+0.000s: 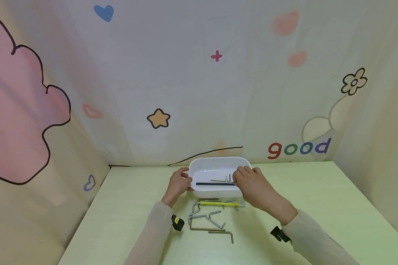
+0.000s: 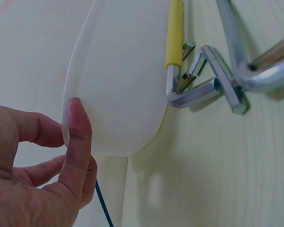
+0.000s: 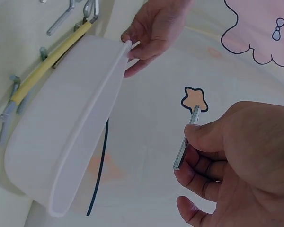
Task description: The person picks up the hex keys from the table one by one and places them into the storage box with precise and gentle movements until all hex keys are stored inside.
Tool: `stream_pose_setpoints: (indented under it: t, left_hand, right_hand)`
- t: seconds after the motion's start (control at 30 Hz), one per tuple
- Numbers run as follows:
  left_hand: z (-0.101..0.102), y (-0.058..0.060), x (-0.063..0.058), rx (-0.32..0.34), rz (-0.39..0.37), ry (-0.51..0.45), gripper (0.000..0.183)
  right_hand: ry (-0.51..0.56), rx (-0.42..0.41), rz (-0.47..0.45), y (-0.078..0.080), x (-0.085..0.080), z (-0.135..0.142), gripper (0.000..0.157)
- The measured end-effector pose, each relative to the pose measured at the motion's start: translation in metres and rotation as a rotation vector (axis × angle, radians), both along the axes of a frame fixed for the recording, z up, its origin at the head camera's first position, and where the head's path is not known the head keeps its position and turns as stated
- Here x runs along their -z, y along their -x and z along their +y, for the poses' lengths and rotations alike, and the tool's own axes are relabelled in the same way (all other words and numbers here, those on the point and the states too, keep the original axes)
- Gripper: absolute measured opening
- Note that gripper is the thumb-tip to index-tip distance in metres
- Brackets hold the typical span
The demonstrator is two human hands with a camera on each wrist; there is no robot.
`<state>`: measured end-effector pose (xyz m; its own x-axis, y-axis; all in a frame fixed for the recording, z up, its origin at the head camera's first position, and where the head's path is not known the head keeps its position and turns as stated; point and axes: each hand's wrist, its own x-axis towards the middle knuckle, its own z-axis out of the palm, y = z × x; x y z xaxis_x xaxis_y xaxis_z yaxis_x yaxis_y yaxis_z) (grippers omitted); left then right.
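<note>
Your left hand point(image 1: 180, 183): fingers and thumb pinching the rim of one white tray point(image 1: 215, 193). Your right hand point(image 1: 256, 186): narrow pinch on one metal rod point(image 3: 181, 156), at the tray's right end. In the tray, between your grips: one dark rod point(image 1: 213, 184), several small keys point(image 1: 230, 179). Nearer you, below both grips: one yellow-sleeved key point(image 1: 219, 203), assorted bent metal keys point(image 1: 207, 229) on the table point(image 1: 129, 206).

- My right hand point(image 1: 262, 189) hides one end of a black rod point(image 1: 215, 184).
- The left wrist view's top edge crops a white tray point(image 2: 120, 71) and yellow-sleeved key point(image 2: 175, 35).
- The head view cuts off my sleeves point(image 1: 149, 235).
</note>
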<state>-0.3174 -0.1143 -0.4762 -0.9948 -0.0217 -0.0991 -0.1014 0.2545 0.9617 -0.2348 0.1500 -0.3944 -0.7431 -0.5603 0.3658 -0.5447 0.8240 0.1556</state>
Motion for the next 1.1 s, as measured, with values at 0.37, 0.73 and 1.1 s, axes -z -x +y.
stream_pose_setpoints:
  t: [0.37, 0.73, 1.1]
  left_hand:
    - [-0.001, -0.005, 0.001, 0.001, 0.012, -0.002, 0.052]
    - [-0.002, -0.005, 0.002, -0.006, 0.012, 0.005, 0.052]
    - [0.0, 0.0, 0.001, -0.003, 0.01, 0.007, 0.052]
  right_hand:
    - [0.032, -0.005, -0.022, 0.02, -0.005, -0.015, 0.014]
    - [0.039, 0.004, -0.079, 0.046, -0.004, -0.022, 0.012]
    - [0.048, 0.028, -0.203, 0.067, -0.005, -0.029, 0.004]
